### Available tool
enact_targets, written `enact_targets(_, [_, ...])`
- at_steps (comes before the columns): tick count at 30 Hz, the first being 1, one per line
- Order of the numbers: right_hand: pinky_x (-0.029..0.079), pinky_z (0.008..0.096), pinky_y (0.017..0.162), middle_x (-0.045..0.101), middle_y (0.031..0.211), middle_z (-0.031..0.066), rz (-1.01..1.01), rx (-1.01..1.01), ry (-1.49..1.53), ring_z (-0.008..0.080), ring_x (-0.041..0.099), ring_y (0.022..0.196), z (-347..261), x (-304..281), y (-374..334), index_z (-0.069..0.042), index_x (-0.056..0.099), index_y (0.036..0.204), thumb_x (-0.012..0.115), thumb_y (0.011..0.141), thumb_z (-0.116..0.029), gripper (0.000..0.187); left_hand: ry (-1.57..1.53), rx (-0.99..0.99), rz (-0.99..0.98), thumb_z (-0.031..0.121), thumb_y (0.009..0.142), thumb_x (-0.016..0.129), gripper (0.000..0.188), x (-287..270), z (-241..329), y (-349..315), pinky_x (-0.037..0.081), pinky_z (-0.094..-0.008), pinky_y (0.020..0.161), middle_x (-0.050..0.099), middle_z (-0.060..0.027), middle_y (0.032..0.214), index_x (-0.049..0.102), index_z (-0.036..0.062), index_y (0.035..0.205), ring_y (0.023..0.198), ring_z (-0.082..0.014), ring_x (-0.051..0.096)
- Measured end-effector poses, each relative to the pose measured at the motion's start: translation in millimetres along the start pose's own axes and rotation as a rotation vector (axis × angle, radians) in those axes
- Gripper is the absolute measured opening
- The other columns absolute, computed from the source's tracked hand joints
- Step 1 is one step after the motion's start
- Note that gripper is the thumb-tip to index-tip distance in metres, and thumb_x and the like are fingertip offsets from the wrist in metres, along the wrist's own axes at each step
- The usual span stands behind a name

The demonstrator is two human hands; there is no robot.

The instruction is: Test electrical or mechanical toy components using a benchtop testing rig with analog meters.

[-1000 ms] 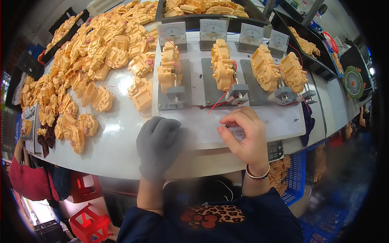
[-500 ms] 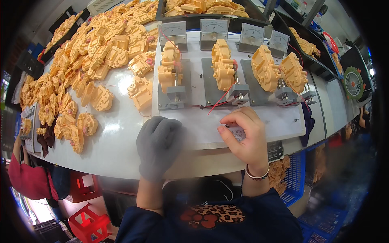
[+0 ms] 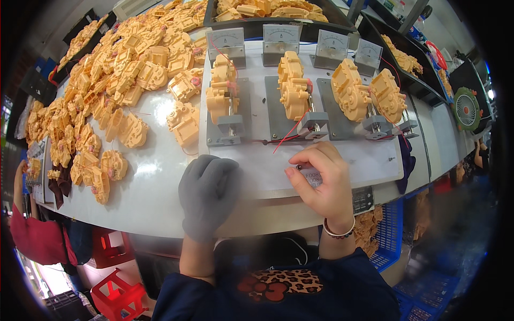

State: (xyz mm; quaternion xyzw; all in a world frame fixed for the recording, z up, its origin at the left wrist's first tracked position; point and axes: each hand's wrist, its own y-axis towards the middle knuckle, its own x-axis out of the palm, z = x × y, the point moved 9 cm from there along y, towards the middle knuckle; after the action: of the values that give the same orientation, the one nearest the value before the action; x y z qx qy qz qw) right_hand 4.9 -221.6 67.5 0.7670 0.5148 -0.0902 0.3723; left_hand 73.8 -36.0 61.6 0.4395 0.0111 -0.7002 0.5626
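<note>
Person at the counter [image 3: 160, 214], both hands low over its near side. Bare right grip [image 3: 325, 184]: half curled, thumb and forefinger apart; a tiny dark round speck [image 3: 299, 167] shows between them, can't tell if it's loose or part of the surface below. Grey-gloved left grip [image 3: 208, 195]: fingers folded under, can't tell if anything is inside. Nearest part: a peach-orange, boxy moulded-plastic gear housing [image 3: 293, 88], ahead and slightly left of the right grip, not touched, seated on a flat dark-grey metal fixture [image 3: 276, 115]. Looks light and stiff, probably smooth enough to slip a little; best hold is likely the thick side walls. The thin red wire [image 3: 290, 132] trailing toward the right grip is limp and looks the fragile bit, easy to snag. Edges: the fixture's metal block and rods crowd the housing's near right side; clear-faced box meters [image 3: 281, 35] stand behind it, so lifting up and toward the grips seems easiest. Room to move: the flat white board [image 3: 262, 174] between the grips, plus smooth counter left of the left grip, up to the heaped peach-orange housings [image 3: 128, 69]. Counter's front edge runs under the wrists, just behind both grips.
</note>
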Motion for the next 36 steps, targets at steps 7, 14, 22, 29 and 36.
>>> enact_targets(7, [0.047,0.0357,0.064,0.061,0.078,0.0105,-0.004,-0.014,-0.013,0.027,0.058,0.072,0.0,0.9,-0.5,-0.002,0.065,0.083,0.073,0.076,-0.012,0.015,0.001,0.003,0.01,0.002,0.073,0.069,0.011,-0.7,-0.1,-0.3,0.045,-0.0366,0.061,0.056,-0.0072,0.074,0.063,0.0083,0.079,0.069,-0.0264,0.056])
enact_targets(14, [0.047,0.0354,0.064,0.061,0.079,0.0103,0.003,-0.019,-0.018,0.0265,0.058,0.073,-3.2,0.0,1.0,-0.002,0.065,0.083,0.074,0.076,-0.012,0.015,-0.001,0.004,0.013,0.001,0.072,0.069,0.011,-1.0,1.2,1.4,0.045,-0.0353,0.06,0.055,-0.0063,0.072,0.063,0.0084,0.078,0.067,-0.025,0.056])
enact_targets(22, [0.047,0.0418,0.072,0.061,0.082,0.015,-0.006,-0.048,0.011,0.0332,0.059,0.079,-0.6,2.0,-4.9,-0.002,0.062,0.081,0.072,0.079,-0.016,0.017,0.076,0.046,-0.012,0.01,0.073,0.068,0.008,2.1,-10.2,-11.3,0.045,-0.0412,0.065,0.055,-0.0109,0.076,0.061,0.0083,0.077,0.073,-0.0328,0.055])
enact_targets(29, [0.045,0.0428,0.077,0.056,0.08,0.0144,0.082,-0.095,0.052,0.0335,0.056,0.084,-4.5,-4.5,-12.1,-0.002,0.058,0.078,0.069,0.078,-0.018,0.02,0.031,0.009,-0.109,0.011,0.094,0.057,0.016,12.1,0.0,-4.9,0.047,-0.0375,0.075,0.057,-0.014,0.087,0.059,-0.0048,0.093,0.081,-0.0273,0.056])
enact_targets(36, [0.045,0.0403,0.079,0.057,0.079,0.0124,0.093,-0.073,0.053,0.0295,0.056,0.084,1.2,-2.0,-12.0,-0.002,0.06,0.074,0.067,0.079,-0.018,0.018,0.039,0.069,-0.123,0.014,0.092,0.07,0.017,4.0,7.7,-2.4,0.052,-0.0356,0.066,0.065,-0.0144,0.084,0.069,-0.0031,0.091,0.076,-0.0245,0.063])
